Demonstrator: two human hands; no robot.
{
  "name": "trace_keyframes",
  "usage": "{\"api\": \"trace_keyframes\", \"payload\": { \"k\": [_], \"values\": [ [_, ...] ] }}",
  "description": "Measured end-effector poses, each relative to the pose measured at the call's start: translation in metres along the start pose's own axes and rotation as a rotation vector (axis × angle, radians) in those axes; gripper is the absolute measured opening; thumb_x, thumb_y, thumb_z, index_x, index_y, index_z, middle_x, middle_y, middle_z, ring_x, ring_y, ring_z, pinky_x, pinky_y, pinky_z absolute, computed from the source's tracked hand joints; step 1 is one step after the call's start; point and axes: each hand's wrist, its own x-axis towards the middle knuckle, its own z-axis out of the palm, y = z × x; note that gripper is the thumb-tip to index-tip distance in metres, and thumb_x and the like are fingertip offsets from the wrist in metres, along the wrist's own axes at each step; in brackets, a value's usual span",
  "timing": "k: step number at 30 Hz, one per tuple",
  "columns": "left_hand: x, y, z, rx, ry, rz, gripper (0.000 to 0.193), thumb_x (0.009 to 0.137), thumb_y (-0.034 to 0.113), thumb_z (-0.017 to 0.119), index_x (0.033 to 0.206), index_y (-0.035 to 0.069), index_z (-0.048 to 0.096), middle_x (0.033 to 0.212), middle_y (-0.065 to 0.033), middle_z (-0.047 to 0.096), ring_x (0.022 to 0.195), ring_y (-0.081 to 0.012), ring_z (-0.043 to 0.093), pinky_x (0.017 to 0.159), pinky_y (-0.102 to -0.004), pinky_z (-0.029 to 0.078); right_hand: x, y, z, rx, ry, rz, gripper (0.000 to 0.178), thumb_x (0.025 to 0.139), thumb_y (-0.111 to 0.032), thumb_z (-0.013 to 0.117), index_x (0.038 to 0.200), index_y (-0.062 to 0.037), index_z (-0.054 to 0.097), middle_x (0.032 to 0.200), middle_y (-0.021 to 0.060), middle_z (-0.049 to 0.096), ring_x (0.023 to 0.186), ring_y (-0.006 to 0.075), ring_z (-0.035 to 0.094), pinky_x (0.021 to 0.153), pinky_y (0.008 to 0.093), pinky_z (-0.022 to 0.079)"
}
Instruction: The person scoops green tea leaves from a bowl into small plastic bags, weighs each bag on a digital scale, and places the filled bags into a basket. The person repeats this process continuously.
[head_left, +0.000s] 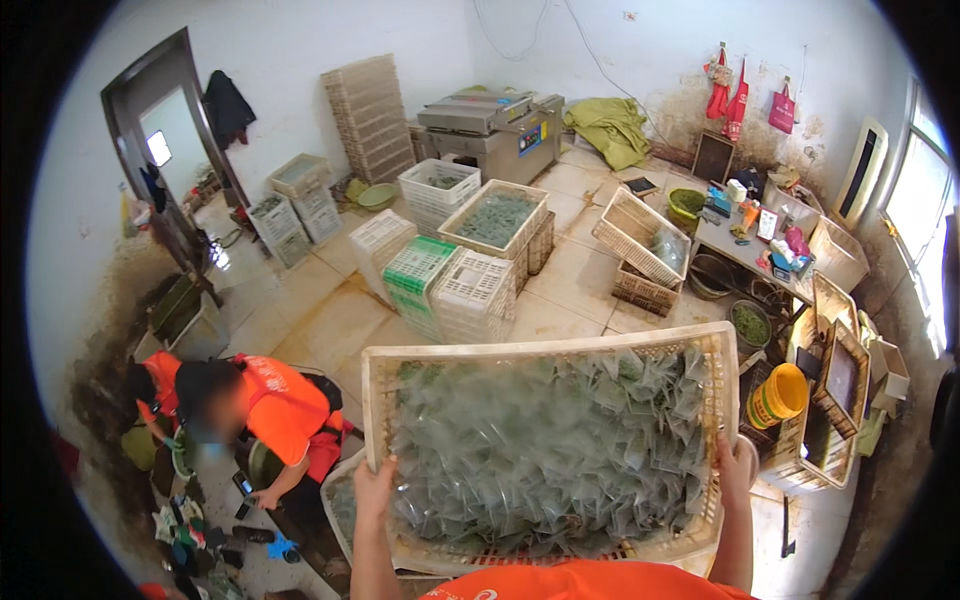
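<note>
I hold a large off-white plastic crate point(545, 347) in front of my body, tilted so that its inside shows. Many clear plastic packets point(550, 450) with dark green contents fill it. My left hand point(374, 488) is closed on the crate's left edge, and my right hand point(736, 466) grips the right edge. Part of another crate point(337, 512) with similar packets shows under its lower left corner; the rest is hidden.
At left, a person in an orange shirt point(287, 405) bends over a cluttered low surface. Stacked crates point(475, 285) stand ahead, before a metal machine point(495, 130). To the right are a loaded table point(740, 243), a yellow bucket point(778, 396) and tilted crates point(643, 237).
</note>
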Motion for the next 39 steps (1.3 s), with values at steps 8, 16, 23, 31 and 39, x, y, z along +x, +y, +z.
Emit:
{"api": "trace_keyframes", "payload": {
  "k": [8,16,23,31,39],
  "values": [
    [0.141,0.029,0.029,-0.054,-0.064,-0.054,0.022,0.097,0.02,0.074,0.106,0.004,0.063,0.073,0.0034,0.057,0.058,-0.0059,0.048,0.051,-0.0236,0.036,0.072,-0.086,0.105,-0.044,-0.062,0.098,0.034,0.1,-0.034,0.07,0.102,0.0,0.065,0.08,0.0001,0.059,0.068,0.0096,0.052,0.06,0.0284,0.041],
    [0.245,0.059,0.065,-0.043,0.014,0.002,0.021,0.096,0.02,0.074,0.1,0.002,0.063,0.072,0.0015,0.058,0.059,-0.0078,0.05,0.052,-0.0251,0.037,0.162,-0.11,0.183,-0.166,-0.048,0.03,0.04,0.095,-0.036,0.075,0.097,0.0022,0.063,0.076,0.0059,0.062,0.067,0.0141,0.056,0.062,0.034,0.046],
    [0.324,0.072,0.12,0.005,0.129,-0.049,0.024,0.096,0.022,0.074,0.099,0.002,0.062,0.069,0.0008,0.056,0.057,-0.0091,0.051,0.05,-0.0275,0.039,0.273,-0.148,0.271,-0.119,-0.154,0.026,0.041,0.094,-0.036,0.076,0.102,0.0032,0.066,0.083,0.0097,0.067,0.076,0.0169,0.062,0.068,0.0344,0.05],
    [0.438,0.119,0.228,0.092,0.174,-0.009,0.031,0.094,0.028,0.077,0.104,0.001,0.067,0.077,-0.001,0.062,0.062,-0.0101,0.054,0.055,-0.0279,0.042,0.467,-0.178,0.361,-0.039,-0.245,-0.009,0.043,0.095,-0.04,0.076,0.104,0.0012,0.066,0.083,0.004,0.064,0.073,0.0124,0.057,0.067,0.0312,0.048],
    [0.521,0.171,0.349,0.071,0.143,-0.058,0.034,0.092,0.031,0.078,0.1,0.0,0.068,0.083,-0.0017,0.065,0.074,-0.0114,0.058,0.066,-0.0303,0.046,0.595,-0.196,0.392,-0.052,-0.215,-0.022,0.038,0.098,-0.035,0.073,0.107,0.0016,0.065,0.084,0.0021,0.062,0.076,0.0105,0.054,0.068,0.0299,0.046]
  ]
}}
